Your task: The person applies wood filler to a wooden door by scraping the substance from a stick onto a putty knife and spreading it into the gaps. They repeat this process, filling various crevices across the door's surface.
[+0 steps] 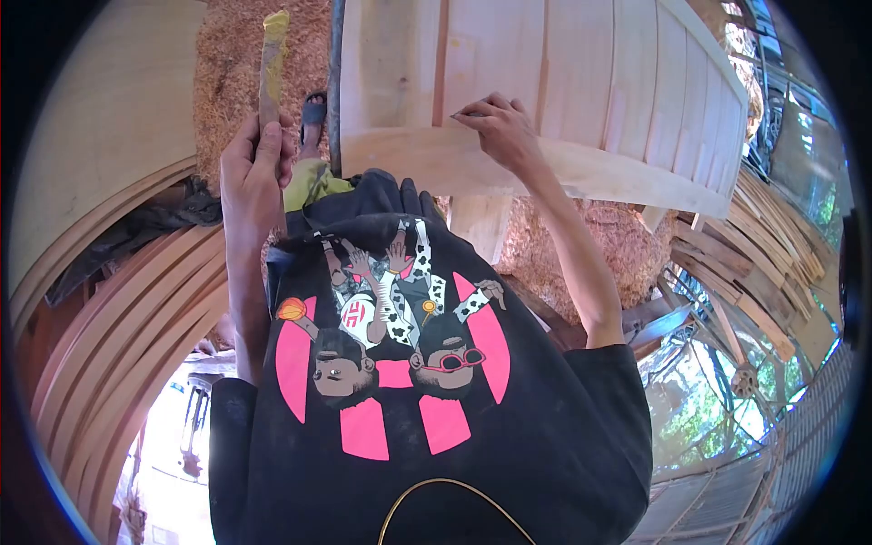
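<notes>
we grip a yellow-tipped stick in our closed left hand above the sawdust, while our right hand rests on the wooden panel, fingertips pinched together.

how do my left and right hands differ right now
The left hand is fisted round a yellow-smeared stick held upright; the right hand has bent fingers, tips on the pale slatted wooden panel. The left hand is off the wood, over sawdust; the right hand touches the panel. Whether the right hand pinches anything is too small to tell. Both are bare.
</notes>
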Demonstrator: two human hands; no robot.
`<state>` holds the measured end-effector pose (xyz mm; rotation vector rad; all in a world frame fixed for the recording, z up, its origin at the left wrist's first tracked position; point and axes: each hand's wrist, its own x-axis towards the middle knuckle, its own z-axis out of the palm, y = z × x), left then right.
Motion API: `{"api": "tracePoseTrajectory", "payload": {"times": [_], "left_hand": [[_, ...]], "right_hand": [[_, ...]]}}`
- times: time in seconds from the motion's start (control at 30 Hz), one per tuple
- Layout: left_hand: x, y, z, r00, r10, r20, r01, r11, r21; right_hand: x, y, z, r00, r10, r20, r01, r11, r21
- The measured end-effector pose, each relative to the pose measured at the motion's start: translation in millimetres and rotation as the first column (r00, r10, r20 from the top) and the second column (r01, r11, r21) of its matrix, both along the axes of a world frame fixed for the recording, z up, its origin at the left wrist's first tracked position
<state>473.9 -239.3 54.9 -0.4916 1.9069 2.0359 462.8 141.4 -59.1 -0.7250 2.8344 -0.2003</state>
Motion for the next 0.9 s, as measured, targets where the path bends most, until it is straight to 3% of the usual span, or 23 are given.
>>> {"api": "tracePoseTrajectory", "payload": {"times": [0.17, 0.23, 0.37, 0.47, 0.53, 0.57, 0.63, 0.67, 0.7, 0.73, 0.83, 0.9], "left_hand": [[1.6, 3.1, 1.9, 1.000, 0.010, -0.004, -0.010, 0.999, -0.031], [2.7, 1.4, -0.4, 1.000, 0.017, 0.001, -0.017, 0.999, -0.027], [2.5, 2.5, -1.2, 1.000, 0.022, -0.007, -0.022, 1.000, 0.001], [-0.6, 5.6, 2.2, 1.000, 0.018, -0.010, -0.018, 1.000, -0.015], [-0.7, 5.8, 6.3, 1.000, 0.008, -0.009, -0.008, 0.999, -0.034], [-0.9, 6.0, 7.7, 1.000, 0.003, -0.010, -0.004, 0.999, -0.053], [-1.7, 7.7, 8.6, 1.000, -0.012, -0.021, 0.010, 0.997, -0.075], [-0.8, 8.9, 8.4, 1.000, -0.001, -0.007, 0.000, 0.998, -0.065], [-1.0, 9.6, 9.0, 1.000, 0.013, 0.002, -0.013, 0.998, -0.059], [-2.2, 15.4, 9.6, 0.999, 0.034, 0.025, -0.032, 0.997, -0.077], [-8.2, 18.6, 8.8, 0.999, -0.045, 0.024, 0.045, 0.999, -0.009], [-14.8, 28.4, 19.5, 0.990, -0.124, 0.067, 0.120, 0.991, 0.063]], "right_hand": [[2.0, -4.4, -0.1, 0.996, 0.089, 0.020, -0.090, 0.995, 0.053], [-5.2, -2.1, 6.7, 0.995, 0.031, 0.097, -0.042, 0.994, 0.104], [-7.7, -5.0, 4.3, 0.999, 0.025, 0.023, -0.026, 0.999, 0.048], [-8.7, -5.3, 5.5, 0.994, 0.106, 0.026, -0.107, 0.992, 0.060], [-16.5, -0.3, 14.3, 0.983, 0.044, 0.177, -0.079, 0.977, 0.196], [-19.7, 3.6, 13.7, 0.985, 0.036, 0.169, -0.069, 0.978, 0.195], [-28.5, 13.0, 10.8, 0.951, -0.268, 0.152, 0.286, 0.953, -0.105], [-28.4, 17.3, 11.5, 0.950, -0.277, 0.143, 0.293, 0.950, -0.111], [-29.6, 20.0, 12.1, 0.845, -0.373, 0.383, 0.520, 0.740, -0.426], [-33.7, 17.7, 11.5, 0.713, -0.327, 0.620, 0.700, 0.379, -0.605], [-23.2, -30.1, 68.0, 0.823, -0.298, 0.484, 0.564, 0.327, -0.758], [-15.6, -67.3, 98.2, 0.920, -0.275, 0.281, 0.362, 0.315, -0.877]]}}
